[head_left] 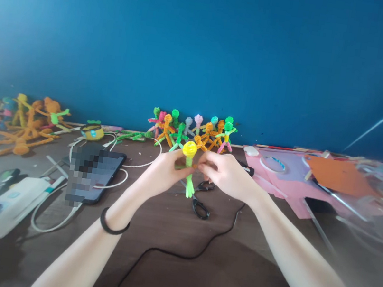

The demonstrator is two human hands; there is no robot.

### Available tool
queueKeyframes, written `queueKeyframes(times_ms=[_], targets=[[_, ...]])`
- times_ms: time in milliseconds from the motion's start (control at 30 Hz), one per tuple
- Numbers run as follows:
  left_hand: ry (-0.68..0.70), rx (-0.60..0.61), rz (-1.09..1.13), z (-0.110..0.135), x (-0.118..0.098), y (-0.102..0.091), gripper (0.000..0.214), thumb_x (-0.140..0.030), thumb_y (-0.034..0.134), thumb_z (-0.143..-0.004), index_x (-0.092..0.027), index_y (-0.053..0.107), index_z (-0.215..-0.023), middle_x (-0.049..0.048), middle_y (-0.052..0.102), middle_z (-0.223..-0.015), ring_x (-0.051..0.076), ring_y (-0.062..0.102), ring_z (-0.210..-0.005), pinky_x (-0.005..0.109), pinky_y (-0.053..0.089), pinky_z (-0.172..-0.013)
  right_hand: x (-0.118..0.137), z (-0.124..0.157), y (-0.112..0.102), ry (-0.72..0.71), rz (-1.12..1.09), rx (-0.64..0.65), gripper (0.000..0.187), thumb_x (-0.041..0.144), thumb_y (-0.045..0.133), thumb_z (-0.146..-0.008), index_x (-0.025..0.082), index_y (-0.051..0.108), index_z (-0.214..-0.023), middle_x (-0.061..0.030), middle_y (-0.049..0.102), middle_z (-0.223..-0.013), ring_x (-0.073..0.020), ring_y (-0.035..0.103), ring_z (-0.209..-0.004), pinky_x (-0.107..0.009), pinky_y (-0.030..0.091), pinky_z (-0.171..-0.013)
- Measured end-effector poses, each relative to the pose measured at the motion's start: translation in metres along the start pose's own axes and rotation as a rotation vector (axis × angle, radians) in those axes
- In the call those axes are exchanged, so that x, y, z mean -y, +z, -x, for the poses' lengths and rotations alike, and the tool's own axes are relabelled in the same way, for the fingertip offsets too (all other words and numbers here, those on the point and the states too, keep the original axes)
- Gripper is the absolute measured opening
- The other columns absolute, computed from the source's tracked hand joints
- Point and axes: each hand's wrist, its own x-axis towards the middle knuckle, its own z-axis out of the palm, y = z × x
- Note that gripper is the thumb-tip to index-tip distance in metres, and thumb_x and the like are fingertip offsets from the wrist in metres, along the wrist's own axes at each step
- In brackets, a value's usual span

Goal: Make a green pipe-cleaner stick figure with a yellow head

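Between my hands, above the table, is a pipe-cleaner figure [188,184] with a round yellow head and green legs pointing down. My left hand [166,171] grips its body from the left with thumb and fingers. On the other side my right hand [219,172] pinches close to the figure's right side, where a bit of orange shows at the fingertips; what exactly it holds is too small to make out. Black-handled scissors [200,209] lie on the table just beneath, partly covered by the figure and my right hand.
Several pipe-cleaner figures [180,134] stand along the blue wall, with more orange ones [29,133] at left. A tablet [109,179], white cables and a power strip [5,204] lie left. Pink paper [262,173] and a phone [322,207] are right. A black cord [175,254] crosses the front.
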Motion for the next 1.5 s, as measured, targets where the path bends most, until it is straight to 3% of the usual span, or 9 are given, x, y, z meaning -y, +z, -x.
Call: queueKeyframes(times_ms=[233,367,467,600,767,1000,1133,1300,1500], targets=[[-0.039,0.06,0.176,-0.004,0.004,-0.007,0.024,-0.038,0.063,-0.069,-0.016,0.059,-0.079,0.0003,0.064,-0.073,0.018,0.06,-0.072,0.028,0.046,-0.066,-0.014,-0.005,0.002,-0.023,-0.376,0.128,0.037,0.019,0.061,-0.072,0.021,0.051,-0.108,-0.005,0.059,-0.108,-0.0141,0.06,-0.083,-0.026,0.047,-0.069],[-0.054,0.079,0.275,-0.004,0.006,-0.007,0.025,-0.038,0.063,-0.07,-0.016,0.057,-0.079,0.0004,0.064,-0.074,0.017,0.061,-0.075,0.028,0.047,-0.068,-0.01,-0.008,0.011,0.068,-0.64,0.255,0.035,0.022,0.057,-0.076,0.018,0.05,-0.11,-0.0041,0.064,-0.088,-0.0147,0.062,-0.075,-0.027,0.049,-0.062],[-0.061,0.076,0.294,-0.004,0.007,-0.008,0.026,-0.039,0.062,-0.071,-0.016,0.058,-0.082,0.0018,0.066,-0.079,0.018,0.061,-0.077,0.028,0.047,-0.07,-0.008,-0.01,0.013,0.105,-0.655,0.199,0.022,0.027,0.06,-0.074,0.015,0.056,-0.092,-0.0022,0.065,-0.072,-0.0143,0.062,-0.068,-0.029,0.05,-0.066],[-0.053,0.036,0.25,-0.005,0.011,-0.011,0.028,-0.04,0.063,-0.07,-0.017,0.058,-0.084,0.0024,0.066,-0.084,0.019,0.061,-0.08,0.029,0.048,-0.071,-0.017,-0.013,0.009,0.107,-0.481,0.079,0.016,0.03,0.058,-0.074,0.015,0.055,-0.069,-0.0008,0.062,-0.061,-0.0119,0.059,-0.058,-0.026,0.048,-0.062],[-0.066,0.01,0.186,-0.006,0.013,-0.015,0.029,-0.039,0.064,-0.069,-0.018,0.058,-0.087,0.003,0.066,-0.089,0.02,0.061,-0.082,0.031,0.047,-0.075,-0.041,-0.015,-0.004,0.144,-0.152,-0.112,0.015,0.026,0.05,-0.079,0.016,0.057,-0.069,-0.0008,0.061,-0.058,-0.0122,0.058,-0.055,-0.025,0.045,-0.06],[-0.106,-0.006,0.027,-0.009,0.025,-0.013,0.032,-0.036,0.062,-0.068,-0.019,0.057,-0.095,0.0045,0.066,-0.089,0.022,0.061,-0.086,0.035,0.045,-0.078,-0.062,-0.009,-0.031,0.566,0.532,-0.221,0.037,0.037,0.041,-0.085,0.017,0.065,-0.065,-0.0137,0.066,-0.073,-0.0253,0.06,-0.076,-0.035,0.041,-0.064],[-0.131,0.011,0.006,-0.01,0.03,-0.01,0.026,-0.033,0.063,-0.067,-0.019,0.055,-0.089,0.0044,0.066,-0.089,0.022,0.062,-0.083,0.033,0.045,-0.075,-0.063,-0.008,-0.028,0.403,0.664,-0.223,0.022,0.025,0.049,-0.08,0.019,0.07,-0.08,-0.0129,0.061,-0.112,-0.032,0.048,-0.109,-0.042,0.039,-0.08],[-0.094,-0.017,0.013,-0.01,0.032,-0.007,0.023,-0.032,0.064,-0.066,-0.019,0.054,-0.081,0.004,0.066,-0.088,0.021,0.061,-0.082,0.032,0.046,-0.074,-0.053,-0.011,-0.02,0.426,0.503,-0.235,0.034,0.015,0.042,-0.08,0.019,0.063,-0.106,-0.0123,0.067,-0.092,-0.0277,0.059,-0.088,-0.039,0.042,-0.072],[-0.067,-0.038,0.051,-0.01,0.035,-0.002,0.021,-0.033,0.063,-0.068,-0.018,0.058,-0.082,0.0027,0.066,-0.084,0.019,0.061,-0.079,0.03,0.046,-0.074,-0.043,-0.013,-0.006,0.019,0.148,-0.096,0.044,0.011,0.044,-0.078,0.02,0.054,-0.12,-0.0061,0.064,-0.106,-0.0166,0.06,-0.087,-0.031,0.044,-0.079]])
